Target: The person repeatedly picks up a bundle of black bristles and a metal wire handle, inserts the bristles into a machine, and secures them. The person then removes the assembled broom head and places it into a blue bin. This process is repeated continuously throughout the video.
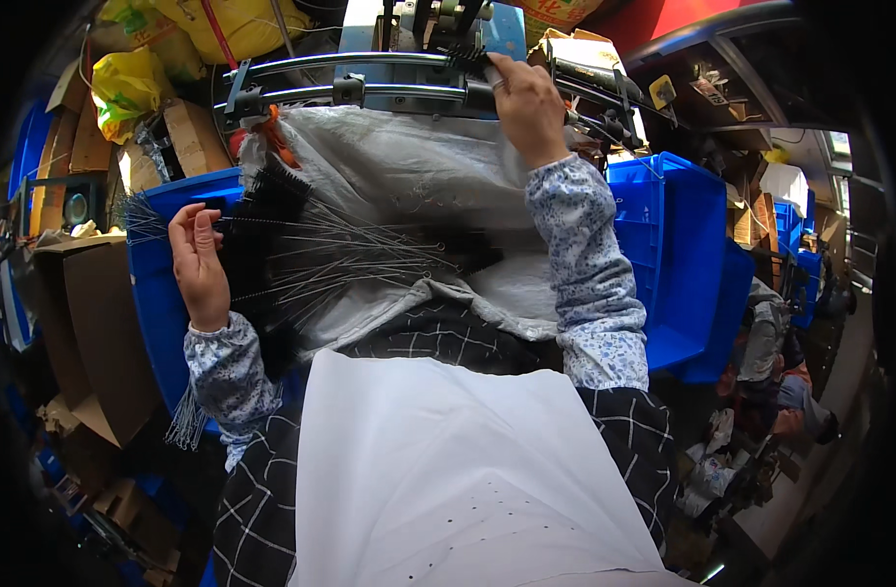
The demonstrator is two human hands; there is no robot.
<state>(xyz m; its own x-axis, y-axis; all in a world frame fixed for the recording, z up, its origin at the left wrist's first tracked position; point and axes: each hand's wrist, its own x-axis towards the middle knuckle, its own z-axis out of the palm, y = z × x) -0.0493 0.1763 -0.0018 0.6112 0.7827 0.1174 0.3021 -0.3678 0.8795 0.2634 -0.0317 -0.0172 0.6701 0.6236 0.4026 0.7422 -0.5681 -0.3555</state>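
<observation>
Cluttered workshop: a white apron [448, 470] lies nearest, then a grey sack [409, 166] over blue bins [663, 245] holding black wire-stemmed brushes [301, 254]. Left hand [199, 269] pinches one brush. Farther off, right hand [528, 103] grips a brush [468, 57] at the metal machine [370, 83]; cardboard boxes [96, 323] stand left.

Lap: we found the sheet [409, 166] crowded with wire brushes [340, 256], open only at its upper middle.
Left: a blue bin [159, 293] and cardboard boxes [96, 323] hemmed us in.
Right: another blue bin [683, 245] stood close.
Ahead: the machine rails [370, 78] barred our way.
</observation>
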